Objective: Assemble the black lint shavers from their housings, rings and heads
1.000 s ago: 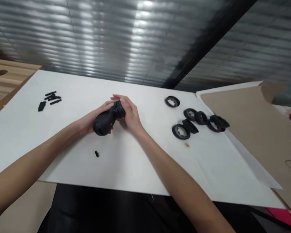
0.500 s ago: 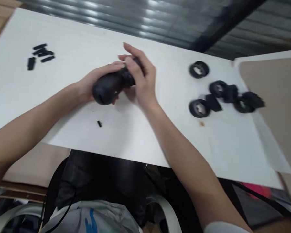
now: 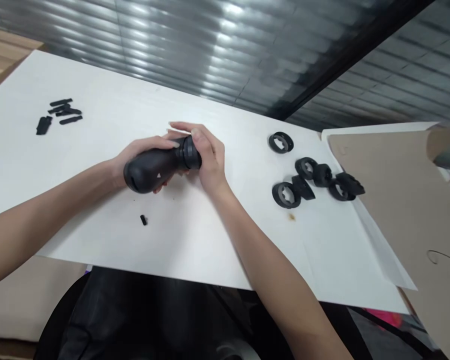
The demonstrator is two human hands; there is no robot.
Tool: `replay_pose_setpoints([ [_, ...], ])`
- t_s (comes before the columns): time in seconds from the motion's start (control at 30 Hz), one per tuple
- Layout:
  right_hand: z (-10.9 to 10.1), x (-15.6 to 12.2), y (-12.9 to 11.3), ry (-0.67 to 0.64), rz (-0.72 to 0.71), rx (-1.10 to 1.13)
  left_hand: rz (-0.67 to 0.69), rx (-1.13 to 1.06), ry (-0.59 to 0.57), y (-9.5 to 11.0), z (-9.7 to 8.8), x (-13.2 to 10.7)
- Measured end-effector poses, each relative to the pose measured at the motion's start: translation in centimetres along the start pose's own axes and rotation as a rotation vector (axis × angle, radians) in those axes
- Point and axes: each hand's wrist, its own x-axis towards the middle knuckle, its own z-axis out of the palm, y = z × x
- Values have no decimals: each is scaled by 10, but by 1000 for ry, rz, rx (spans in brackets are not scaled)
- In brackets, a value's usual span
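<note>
Behind the table point(image 3: 3, 57), a ribbed grey panel point(image 3: 210, 50) fills the far side of the view. A cardboard sheet point(image 3: 393, 225) lies at the right, and a white sheet point(image 3: 228, 240) covers the working area. A dark garment point(image 3: 135, 320) shows below the near edge of the white sheet.

Both forearms reach in over the white sheet. The left hand point(image 3: 146, 155) is closed around a black grip point(image 3: 150, 172), and its fingers point(image 3: 170, 143) extend along the top toward the narrow end. The right hand point(image 3: 208, 157) is closed around a ribbed black collar point(image 3: 192, 152) at that end, with its fingers point(image 3: 198, 135) curving over the top. The assembly is held just above the white sheet, near its centre and tilted across the body; contact with the sheet cannot be confirmed.

To the right lie a lone black ring point(image 3: 281, 142), a loose cluster of rings point(image 3: 286, 195) and a black wedge point(image 3: 303, 187). At far left are black strips point(image 3: 62, 112). A black stub point(image 3: 143, 220) lies below the hands, and a small tan stain point(image 3: 292, 217) marks the sheet beneath the rings.
</note>
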Motion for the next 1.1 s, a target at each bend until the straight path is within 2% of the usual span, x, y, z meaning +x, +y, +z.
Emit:
replay_pose_setpoints([
  [0.07, 1, -2, 1, -18, -43, 11, -29, -4, 13, -4, 1, 0],
  [0.2, 1, -1, 1, 62, -91, -28, 58, 0, 33, -11, 4, 1],
  [0.33, 1, 3, 6, 125, -40, -6, 75, 9, 23, -14, 9, 3],
  [0.47, -1, 7, 15, 168, 11, 51, 165, 75, 109, -18, 12, 6],
  [0.67, -8, 8, 19, 135, 24, -25, 232, 211, 130, -25, 8, 8],
  [0.9, -8, 5, 10, 67, -70, -55, 254, 256, 131, -24, 7, 5],
  [1.1, -6, 5, 10, 89, 1, 13, 282, 272, 128, -23, 9, 3],
])
